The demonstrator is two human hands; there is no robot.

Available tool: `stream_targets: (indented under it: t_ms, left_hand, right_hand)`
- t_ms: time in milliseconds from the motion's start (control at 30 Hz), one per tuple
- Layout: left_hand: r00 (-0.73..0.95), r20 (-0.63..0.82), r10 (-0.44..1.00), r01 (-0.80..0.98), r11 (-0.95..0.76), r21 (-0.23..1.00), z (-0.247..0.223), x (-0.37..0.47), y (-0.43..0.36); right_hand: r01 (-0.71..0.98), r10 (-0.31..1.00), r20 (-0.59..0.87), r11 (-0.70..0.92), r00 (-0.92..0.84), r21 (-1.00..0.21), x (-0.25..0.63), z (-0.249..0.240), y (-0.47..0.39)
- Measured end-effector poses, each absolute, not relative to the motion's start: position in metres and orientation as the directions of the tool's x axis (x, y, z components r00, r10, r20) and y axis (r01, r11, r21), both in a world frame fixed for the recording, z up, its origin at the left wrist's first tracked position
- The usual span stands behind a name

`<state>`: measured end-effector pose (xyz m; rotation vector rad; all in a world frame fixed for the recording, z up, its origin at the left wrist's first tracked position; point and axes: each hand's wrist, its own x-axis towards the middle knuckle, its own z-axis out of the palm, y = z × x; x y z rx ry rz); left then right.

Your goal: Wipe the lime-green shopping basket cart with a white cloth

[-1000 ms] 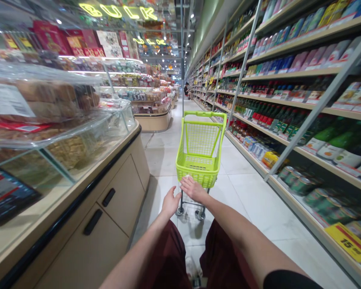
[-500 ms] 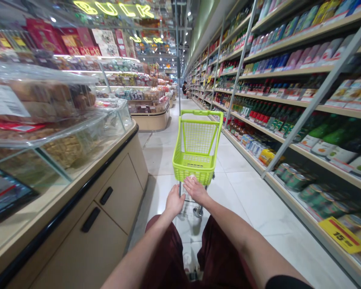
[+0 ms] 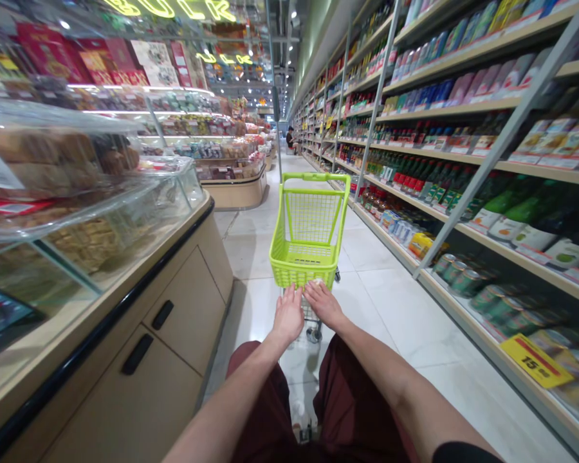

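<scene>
A lime-green shopping cart (image 3: 305, 256) stands directly in front of me, its slatted basket bare inside. My left hand (image 3: 289, 315) is at the basket's near lower edge, fingers stretched forward with the tips against the plastic. Close beside it, my right hand (image 3: 322, 302) lies with its fingers extended over the same edge. A small pale spot shows at the right fingertips, too small to make out. Both palms face away from me, so what is under them is hidden.
To the left runs a wooden counter (image 3: 174, 270) with clear packs of baked goods (image 3: 53, 151). Shelves (image 3: 444, 218) of bottles and cans line the right side. A white tiled floor (image 3: 381, 296) lies between. Far down the aisle a person (image 3: 291, 138) sits low by the shelves.
My left hand has moved forward from below the basket, and its fingers now reach the near edge. My right hand has shifted slightly right along it. The view has swung a little right.
</scene>
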<state>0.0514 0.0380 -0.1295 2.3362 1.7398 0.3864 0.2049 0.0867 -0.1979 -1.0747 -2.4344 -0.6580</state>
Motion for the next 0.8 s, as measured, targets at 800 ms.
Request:
stream_targets:
  t_ms: [800]
  left_hand:
    - [0.344,0.180,0.922,0.920,-0.369,0.129,-0.122,0.071,0.062]
  right_hand:
    - [0.893,0.628,0.708,0.450,-0.324,0.009,0.231,-0.162,0.086]
